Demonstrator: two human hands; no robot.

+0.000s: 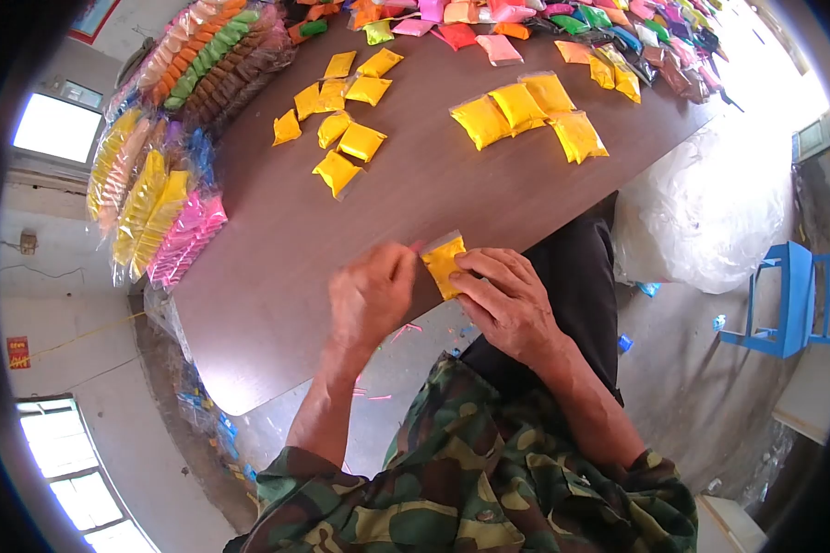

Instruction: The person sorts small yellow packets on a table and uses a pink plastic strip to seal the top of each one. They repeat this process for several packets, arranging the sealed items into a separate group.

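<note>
My right hand (pixel 507 300) grips a small yellow packet (pixel 442 264) by its side, thumb and fingers pressed on it, near the table edge. Just left of the packet is my left hand (pixel 373 290), closed with its fingers curled and slightly blurred. A thin pinkish bit shows by its fingertips, too small to name. Beyond my hands, several small yellow packets (pixel 361 142) lie in a loose group on the table. To their right is a cluster of larger yellow packets (pixel 518 108) in clear bags, some overlapping.
The brown table (pixel 277 249) carries piles of coloured packets (pixel 498 49) along its far side. Bundled bags of packets (pixel 143 198) stack up at its left edge. On the right are a big translucent plastic bag (pixel 705 203) and a blue stool (pixel 784 300). Scraps litter the floor.
</note>
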